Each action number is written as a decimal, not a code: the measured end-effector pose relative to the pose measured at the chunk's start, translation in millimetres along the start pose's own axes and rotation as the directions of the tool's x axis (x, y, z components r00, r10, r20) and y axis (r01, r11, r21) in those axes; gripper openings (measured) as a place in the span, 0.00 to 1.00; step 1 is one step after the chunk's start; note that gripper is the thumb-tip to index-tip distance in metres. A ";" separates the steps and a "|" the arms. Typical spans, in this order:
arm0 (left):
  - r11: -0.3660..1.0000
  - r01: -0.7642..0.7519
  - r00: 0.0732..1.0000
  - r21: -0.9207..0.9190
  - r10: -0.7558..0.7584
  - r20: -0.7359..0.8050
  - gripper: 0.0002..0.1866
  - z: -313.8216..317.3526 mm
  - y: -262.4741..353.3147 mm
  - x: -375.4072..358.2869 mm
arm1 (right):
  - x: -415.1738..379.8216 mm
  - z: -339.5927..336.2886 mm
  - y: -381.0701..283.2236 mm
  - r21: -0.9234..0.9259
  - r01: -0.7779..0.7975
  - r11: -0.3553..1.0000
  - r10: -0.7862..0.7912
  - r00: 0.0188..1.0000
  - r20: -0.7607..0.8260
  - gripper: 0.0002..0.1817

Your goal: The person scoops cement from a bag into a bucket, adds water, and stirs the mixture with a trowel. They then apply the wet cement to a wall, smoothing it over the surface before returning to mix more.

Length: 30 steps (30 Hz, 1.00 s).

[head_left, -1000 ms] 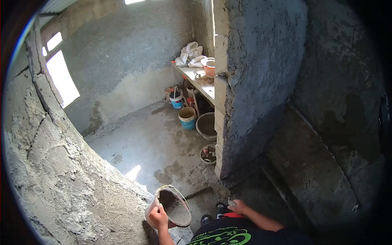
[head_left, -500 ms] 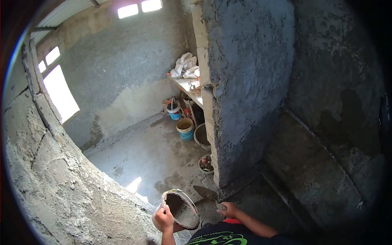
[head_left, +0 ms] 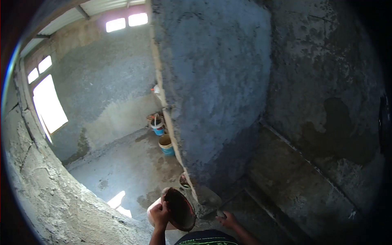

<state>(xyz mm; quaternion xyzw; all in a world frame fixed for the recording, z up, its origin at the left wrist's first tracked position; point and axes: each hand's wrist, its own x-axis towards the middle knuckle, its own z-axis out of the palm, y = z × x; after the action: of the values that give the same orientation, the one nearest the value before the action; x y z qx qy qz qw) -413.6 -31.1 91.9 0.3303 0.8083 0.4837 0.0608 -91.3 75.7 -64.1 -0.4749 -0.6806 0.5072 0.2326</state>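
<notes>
My left hand [head_left: 160, 212] has its fingers clenched over the rim of the mortar bucket [head_left: 176, 209], tilted low and near me; it looks heavy and gritty, best gripped at the rim. My right hand [head_left: 227, 219] grasps the trowel [head_left: 210, 199], blade toward the plastered wall [head_left: 216, 90]. Far left stand two blue buckets [head_left: 165, 145].

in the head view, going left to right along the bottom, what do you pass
rough plastered wall → left hand gripping the rim of a mortar bucket → trowel → right hand on the trowel handle → low concrete ledge
</notes>
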 end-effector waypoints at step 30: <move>0.895 -0.354 0.660 -0.272 0.445 0.605 0.26 219.6 121.0 -83.7 | -175.4 -106.7 51.7 0.525 -0.151 0.838 0.435 0.767 -0.473 0.17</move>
<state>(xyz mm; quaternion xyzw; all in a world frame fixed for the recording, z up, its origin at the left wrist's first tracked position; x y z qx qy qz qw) -199.5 120.1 57.6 0.6427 0.6090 0.3904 0.2524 92.4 -27.2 -42.0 -0.6397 -0.3535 0.5159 0.4468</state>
